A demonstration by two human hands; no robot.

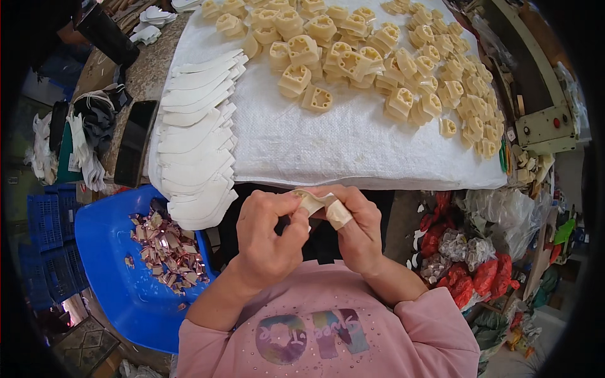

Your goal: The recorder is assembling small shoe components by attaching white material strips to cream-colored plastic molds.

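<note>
My left hand (270,228) and my right hand (360,230) meet in front of my chest, just off the near edge of the table. Between them is a small bent cream strip (313,203), curved and thin; its kind I cannot make out. My left thumb and forefinger pinch one end. The fingers of my right hand close on the other side, and a pale wrap (338,215) covers its thumb. Nearest on the table is an overlapping row of white flat shaped pieces (196,140), left of my hands. Farther back lie many cream moulded pieces with holes (317,99).
White woven sheeting (296,151) covers the table. A blue basin (120,302) with shiny pinkish scraps (167,249) stands at lower left. A dark phone (135,142) lies on the left ledge. Red and clear plastic bags (482,274) crowd the right; a metal frame (542,123) stands far right.
</note>
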